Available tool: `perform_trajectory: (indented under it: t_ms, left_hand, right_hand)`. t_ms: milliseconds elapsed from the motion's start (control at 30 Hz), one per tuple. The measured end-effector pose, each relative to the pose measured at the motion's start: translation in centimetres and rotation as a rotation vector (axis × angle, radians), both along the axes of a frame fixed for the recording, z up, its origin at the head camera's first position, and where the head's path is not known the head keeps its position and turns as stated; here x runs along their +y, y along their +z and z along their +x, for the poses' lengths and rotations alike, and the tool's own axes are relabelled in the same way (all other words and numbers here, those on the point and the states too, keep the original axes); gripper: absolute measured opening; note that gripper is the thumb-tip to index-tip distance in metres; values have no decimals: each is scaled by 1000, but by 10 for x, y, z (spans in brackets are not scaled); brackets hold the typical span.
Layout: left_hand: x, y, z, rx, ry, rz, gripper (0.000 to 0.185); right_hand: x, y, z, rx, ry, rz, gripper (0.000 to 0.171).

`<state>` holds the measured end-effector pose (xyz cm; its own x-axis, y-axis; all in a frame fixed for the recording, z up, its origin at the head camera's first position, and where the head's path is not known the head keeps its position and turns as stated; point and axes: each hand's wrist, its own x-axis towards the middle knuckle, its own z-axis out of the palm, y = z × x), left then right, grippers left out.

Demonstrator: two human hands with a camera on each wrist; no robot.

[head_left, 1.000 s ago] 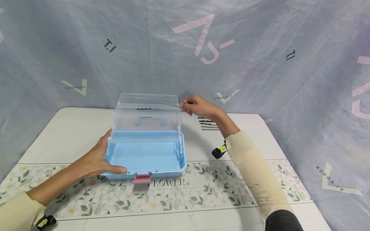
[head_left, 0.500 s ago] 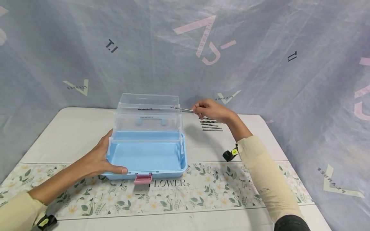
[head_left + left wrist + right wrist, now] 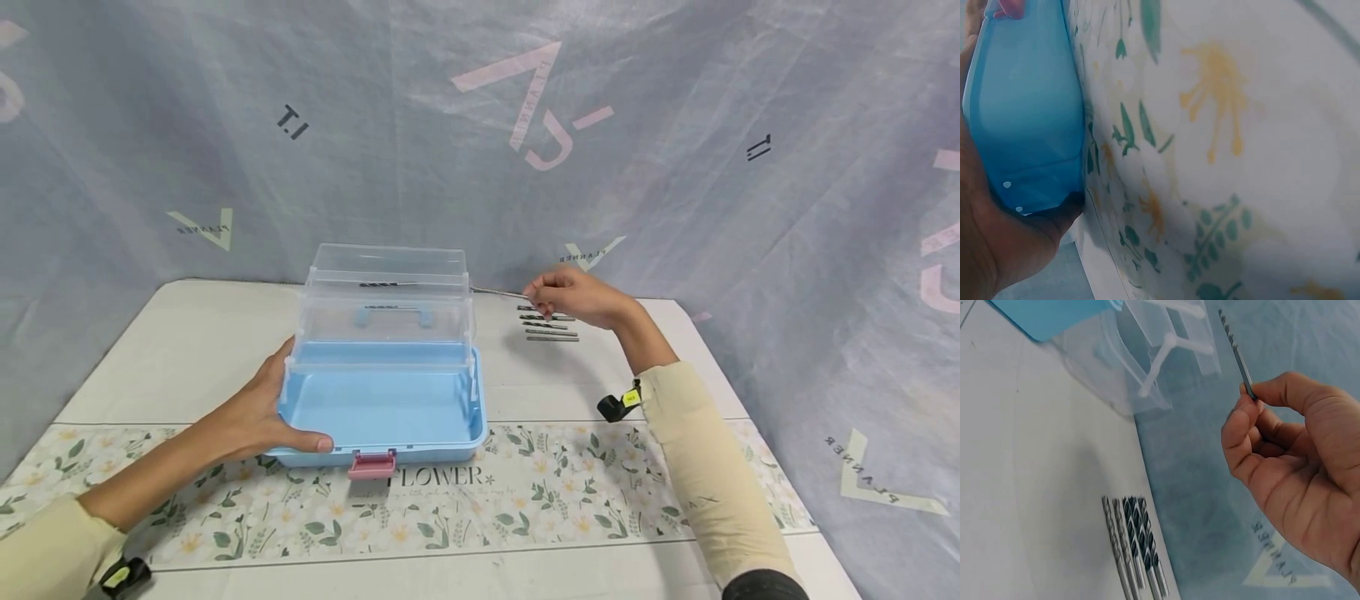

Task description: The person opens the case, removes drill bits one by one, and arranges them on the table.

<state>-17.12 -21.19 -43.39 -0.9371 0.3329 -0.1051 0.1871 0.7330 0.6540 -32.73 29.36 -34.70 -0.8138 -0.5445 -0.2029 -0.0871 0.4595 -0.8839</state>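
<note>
My right hand (image 3: 573, 297) pinches a drill bit (image 3: 1238, 353) by its plain shank end, between thumb and fingertips. The fluted end points left toward the box in the head view. My left hand (image 3: 258, 408) grips the left end of a blue storage box (image 3: 442, 454), its thumb along the front rim. Raised over the box are clear trays (image 3: 450, 325), where one dark drill bit (image 3: 378, 284) and a thinner grey drill bit (image 3: 386, 307) show. Just below my right hand, several drill bits (image 3: 1137, 525) lie in a row on the table.
A pink latch (image 3: 372, 465) hangs at the box's front. The box stands on a white table (image 3: 210, 333) with a floral band (image 3: 525, 500) across it. Grey-blue printed cloth (image 3: 337, 150) hangs behind and at the sides.
My right hand has moved right and slightly down, away from the clear trays and over near the row, carrying the drill bit. My left hand keeps its grip on the box.
</note>
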Motion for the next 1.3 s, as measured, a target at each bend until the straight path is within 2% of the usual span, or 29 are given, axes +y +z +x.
perform_trajectory:
  t_ms: [167, 533, 667, 867, 1067, 1300]
  left_hand:
    - [1, 1, 0, -11, 4, 10, 168]
    - [0, 2, 0, -5, 7, 27, 169]
    - [1, 2, 0, -11, 3, 35, 168]
    - [-1, 3, 0, -26, 1, 34, 167]
    - [0, 2, 0, -10, 1, 39, 168]
    - [1, 2, 0, -16, 3, 58, 169]
  right_hand:
    - [18, -7, -1, -57, -31, -24, 31]
    - [60, -25, -2, -90, -59, -21, 32]
    - [70, -33, 1, -87, -74, 27, 37]
    - [82, -48, 6, -79, -66, 122, 33]
    - [90, -63, 10, -58, -63, 218, 33]
    - [97, -77, 13, -42, -118, 243, 36]
